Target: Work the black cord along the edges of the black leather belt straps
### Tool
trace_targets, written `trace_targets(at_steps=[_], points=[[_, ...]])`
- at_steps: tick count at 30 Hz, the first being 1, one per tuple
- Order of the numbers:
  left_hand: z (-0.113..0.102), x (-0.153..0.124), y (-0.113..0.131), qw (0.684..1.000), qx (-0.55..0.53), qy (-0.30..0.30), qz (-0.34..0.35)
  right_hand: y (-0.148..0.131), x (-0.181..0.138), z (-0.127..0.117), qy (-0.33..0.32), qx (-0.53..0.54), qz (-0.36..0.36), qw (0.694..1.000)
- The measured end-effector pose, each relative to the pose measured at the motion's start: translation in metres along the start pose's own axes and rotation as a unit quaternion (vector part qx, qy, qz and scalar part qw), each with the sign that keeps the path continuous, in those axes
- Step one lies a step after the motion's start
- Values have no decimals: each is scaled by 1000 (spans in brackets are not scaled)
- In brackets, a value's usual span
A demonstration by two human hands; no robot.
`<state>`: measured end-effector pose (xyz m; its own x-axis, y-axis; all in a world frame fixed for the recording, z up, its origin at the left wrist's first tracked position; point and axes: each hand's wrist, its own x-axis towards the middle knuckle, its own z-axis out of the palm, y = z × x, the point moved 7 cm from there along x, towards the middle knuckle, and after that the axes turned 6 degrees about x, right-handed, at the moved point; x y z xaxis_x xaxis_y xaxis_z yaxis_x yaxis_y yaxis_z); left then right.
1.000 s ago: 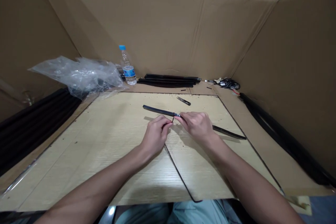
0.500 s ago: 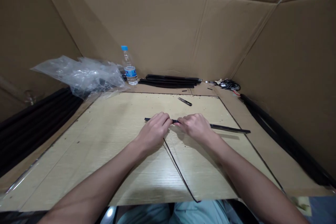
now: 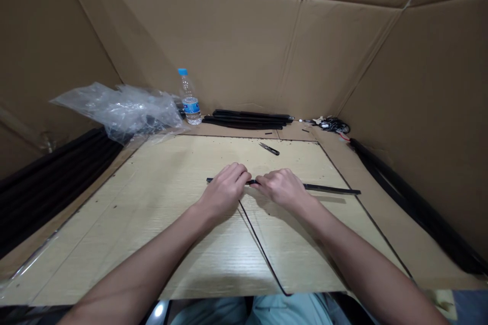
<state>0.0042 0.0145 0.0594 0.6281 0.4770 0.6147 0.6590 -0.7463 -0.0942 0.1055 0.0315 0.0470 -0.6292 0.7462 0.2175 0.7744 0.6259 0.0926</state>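
A long, thin black strip (image 3: 332, 189) lies crosswise over the middle of the board, its far right end sticking out past my right hand. My left hand (image 3: 227, 183) is closed around it near its left end. Close beside, my right hand (image 3: 281, 185) grips the same strip, thumb and fingers pinched. Only a short stretch shows between the two hands. From under my left hand a thin black cord (image 3: 261, 249) runs down to the near edge of the board. Beyond my hands lies a pair of thread snips (image 3: 269, 149).
A water bottle (image 3: 191, 105) stands at the back beside a crumpled clear plastic bag (image 3: 129, 109). Black strips (image 3: 247, 119) lie along the back wall, with more dark lengths at left (image 3: 61, 177) and right (image 3: 412, 203). Tangled cords (image 3: 333, 124) sit back right. Cardboard walls surround the board.
The strip's left part has dropped slightly toward me and its ends have shifted a little left. Both hands keep their hold; my right hand has turned slightly.
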Motion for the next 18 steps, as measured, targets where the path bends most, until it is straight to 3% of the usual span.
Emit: trace_targets(at_steps=[4,11,18], points=[[6,0,-11,997,-60,0,-54,-2,-2,0,25,9,-27,999],[2,3,-32,965,-188,17,-182,-4,-9,-9,136,-3,-65,989],[7,1,-43,914,-283,-41,-287,-8,-15,-2,100,-62,-119,986]])
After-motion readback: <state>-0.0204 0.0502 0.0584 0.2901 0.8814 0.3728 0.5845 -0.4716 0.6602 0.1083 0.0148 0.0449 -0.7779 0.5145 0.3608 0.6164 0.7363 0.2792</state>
